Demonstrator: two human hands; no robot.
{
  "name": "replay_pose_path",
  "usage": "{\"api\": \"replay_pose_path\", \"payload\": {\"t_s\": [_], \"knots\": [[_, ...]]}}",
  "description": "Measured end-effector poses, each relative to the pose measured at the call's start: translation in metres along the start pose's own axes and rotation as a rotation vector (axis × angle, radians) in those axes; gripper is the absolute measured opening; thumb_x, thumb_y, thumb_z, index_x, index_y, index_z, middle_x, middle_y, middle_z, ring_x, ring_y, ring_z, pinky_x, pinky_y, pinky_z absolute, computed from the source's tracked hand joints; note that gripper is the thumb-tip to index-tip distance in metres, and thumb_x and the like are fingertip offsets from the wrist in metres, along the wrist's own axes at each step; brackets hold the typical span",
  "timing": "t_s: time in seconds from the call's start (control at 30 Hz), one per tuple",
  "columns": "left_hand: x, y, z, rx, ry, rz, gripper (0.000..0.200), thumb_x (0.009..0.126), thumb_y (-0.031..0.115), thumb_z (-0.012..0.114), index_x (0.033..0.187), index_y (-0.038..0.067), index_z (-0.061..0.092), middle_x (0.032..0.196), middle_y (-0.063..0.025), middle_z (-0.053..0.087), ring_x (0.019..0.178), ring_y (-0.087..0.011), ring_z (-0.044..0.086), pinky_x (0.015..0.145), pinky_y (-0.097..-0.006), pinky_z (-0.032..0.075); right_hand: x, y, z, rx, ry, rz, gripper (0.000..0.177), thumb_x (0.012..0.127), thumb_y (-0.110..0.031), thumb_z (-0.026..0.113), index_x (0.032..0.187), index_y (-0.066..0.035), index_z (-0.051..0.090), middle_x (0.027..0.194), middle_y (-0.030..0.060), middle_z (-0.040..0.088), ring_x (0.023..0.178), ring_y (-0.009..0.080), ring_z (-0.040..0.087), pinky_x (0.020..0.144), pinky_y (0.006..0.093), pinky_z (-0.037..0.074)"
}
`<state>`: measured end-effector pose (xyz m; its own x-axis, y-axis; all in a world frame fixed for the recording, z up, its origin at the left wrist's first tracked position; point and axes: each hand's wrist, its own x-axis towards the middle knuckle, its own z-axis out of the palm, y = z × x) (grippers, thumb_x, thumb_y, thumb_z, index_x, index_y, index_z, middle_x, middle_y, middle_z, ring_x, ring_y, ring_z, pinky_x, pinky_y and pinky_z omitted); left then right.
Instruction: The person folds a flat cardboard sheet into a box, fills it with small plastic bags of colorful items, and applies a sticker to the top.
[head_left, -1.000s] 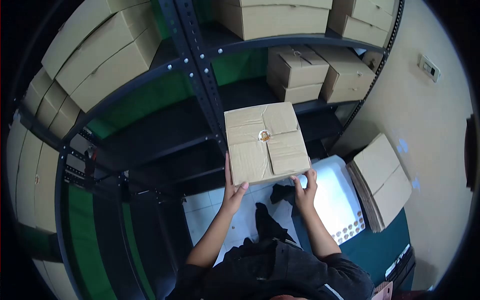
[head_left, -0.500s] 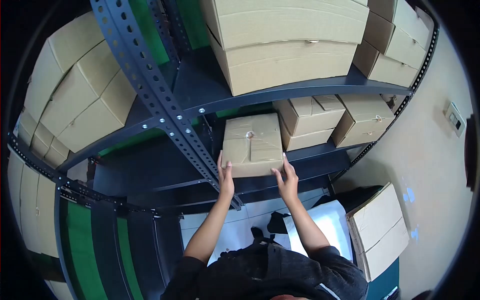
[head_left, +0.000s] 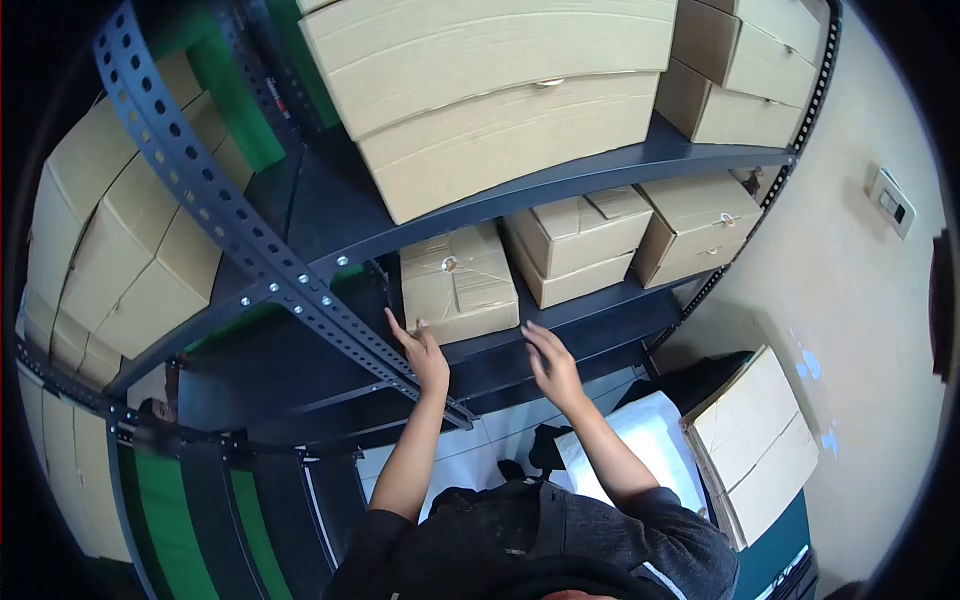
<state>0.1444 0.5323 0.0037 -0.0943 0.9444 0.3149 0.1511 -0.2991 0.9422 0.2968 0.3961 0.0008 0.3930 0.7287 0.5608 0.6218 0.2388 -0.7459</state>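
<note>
Creased cardboard box (head_left: pixel 457 283) on the dark metal shelf (head_left: pixel 600 308), both my hands open in front of it.

The box is squarish and matte, its skin wrinkled, its flaps folded shut with a small round sticker at the middle. My left hand (head_left: pixel 425 355) has its grip spread, fingertips at the box's lower left corner; I cannot tell if they touch. My right hand (head_left: pixel 552 362) hangs just clear of the front edge, grip spread, holding nothing. A smoother closed carton (head_left: pixel 575 240) stands just right of the box. A perforated steel upright (head_left: pixel 290 285) slants at the left.
</note>
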Motion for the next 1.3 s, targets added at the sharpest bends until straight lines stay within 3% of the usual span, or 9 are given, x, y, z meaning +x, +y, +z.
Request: {"api": "replay_pose_path", "payload": {"t_s": [0.13, 0.27, 0.4, 0.53, 0.77, 1.07, 1.13, 1.27, 1.3], "knots": [[0.001, -0.022, 0.001, 0.132, 0.004, 0.122, 0.042, 0.095, 0.022, 0.041, 0.134, 0.007, 0.036, 0.130, -0.0196, 0.045, 0.115, -0.0352, 0.045, 0.097, -0.0404, 0.034, -0.053, 0.006, -0.075, -0.272, 0.247, -0.020, 0.034, 0.067, 0.009, 0.054, 0.097, -0.004, 0.064, 0.102, 0.0131, 0.061, 0.094, 0.0293, 0.058, 0.082, 0.0351, 0.046], [-0.008, -0.014, 0.010, 0.237, 0.082, 0.166, 0.032, 0.096, 0.021, 0.039, 0.122, 0.004, 0.048, 0.123, -0.0175, 0.050, 0.114, -0.0364, 0.045, 0.097, -0.0411, 0.034, -0.107, 0.034, -0.165, -0.833, 0.458, 0.261, 0.035, 0.077, -0.002, 0.059, 0.112, -0.006, 0.055, 0.116, 0.0156, 0.051, 0.115, 0.0330, 0.043, 0.098, 0.0413, 0.033], [-0.014, -0.005, 0.019, 0.196, 0.139, 0.136, 0.033, 0.096, 0.022, 0.041, 0.123, 0.004, 0.048, 0.116, -0.0216, 0.047, 0.106, -0.0354, 0.048, 0.089, -0.0418, 0.041, -0.166, 0.042, -0.231, -1.185, 0.335, 0.731, 0.107, 0.059, -0.048, 0.078, 0.143, -0.014, 0.022, 0.146, 0.0236, 0.017, 0.134, 0.0420, 0.017, 0.105, 0.0569, 0.016], [-0.013, -0.008, 0.017, 0.194, 0.130, 0.167, 0.034, 0.096, 0.024, 0.042, 0.123, 0.003, 0.048, 0.118, -0.0220, 0.045, 0.107, -0.0352, 0.048, 0.089, -0.0409, 0.042, -0.191, 0.046, -0.248, -1.124, 0.161, 0.907, 0.107, 0.055, -0.058, 0.074, 0.140, -0.011, 0.028, 0.144, 0.0261, 0.020, 0.134, 0.0444, 0.017, 0.105, 0.0594, 0.013], [-0.063, 0.009, 0.013, 0.329, 0.068, 0.307, 0.056, 0.095, 0.032, 0.043, 0.139, 0.004, 0.024, 0.141, -0.0233, 0.021, 0.129, -0.0368, 0.026, 0.105, -0.0456, 0.026, -0.199, 0.014, -0.256, -1.045, 0.039, 0.835, 0.072, 0.066, -0.028, 0.075, 0.129, -0.010, 0.046, 0.137, 0.0176, 0.038, 0.127, 0.0383, 0.035, 0.100, 0.0553, 0.031], [-0.169, 0.046, 0.015, -0.002, -0.748, 0.427, 0.054, 0.093, 0.022, 0.045, 0.138, 0.001, 0.023, 0.143, -0.0226, 0.018, 0.134, -0.0375, 0.017, 0.108, -0.0500, 0.016, -0.209, -0.104, -0.252, -0.999, 0.693, 0.453, 0.038, 0.075, 0.009, 0.055, 0.111, -0.004, 0.058, 0.107, 0.0160, 0.062, 0.100, 0.0316, 0.059, 0.086, 0.0366, 0.047], [-0.187, 0.050, 0.014, -0.297, -1.355, 0.182, 0.049, 0.093, 0.019, 0.046, 0.135, 0.001, 0.030, 0.138, -0.0193, 0.031, 0.131, -0.0337, 0.027, 0.108, -0.0459, 0.020, -0.215, -0.136, -0.233, -1.027, 0.774, 0.388, 0.040, 0.074, 0.011, 0.054, 0.111, -0.003, 0.058, 0.107, 0.0165, 0.062, 0.101, 0.0319, 0.059, 0.087, 0.0369, 0.047], [-0.228, 0.062, -0.001, -0.515, -1.882, -0.274, 0.048, 0.090, 0.020, 0.051, 0.132, 0.002, 0.035, 0.131, -0.0158, 0.040, 0.125, -0.0284, 0.037, 0.105, -0.0401, 0.026, -0.225, -0.203, -0.163, -1.166, 0.772, -0.022, 0.034, 0.073, 0.014, 0.052, 0.104, 0.003, 0.059, 0.099, 0.0197, 0.064, 0.094, 0.0338, 0.063, 0.081, 0.0389, 0.051], [-0.231, 0.074, -0.007, -0.531, -1.895, -0.712, 0.046, 0.090, 0.025, 0.052, 0.128, 0.002, 0.040, 0.129, -0.0149, 0.044, 0.122, -0.0274, 0.040, 0.103, -0.0375, 0.029, -0.236, -0.213, -0.141, -1.119, 0.728, -0.029, 0.029, 0.074, 0.012, 0.054, 0.100, 0.002, 0.060, 0.098, 0.0196, 0.065, 0.092, 0.0335, 0.064, 0.081, 0.0396, 0.051]]}}
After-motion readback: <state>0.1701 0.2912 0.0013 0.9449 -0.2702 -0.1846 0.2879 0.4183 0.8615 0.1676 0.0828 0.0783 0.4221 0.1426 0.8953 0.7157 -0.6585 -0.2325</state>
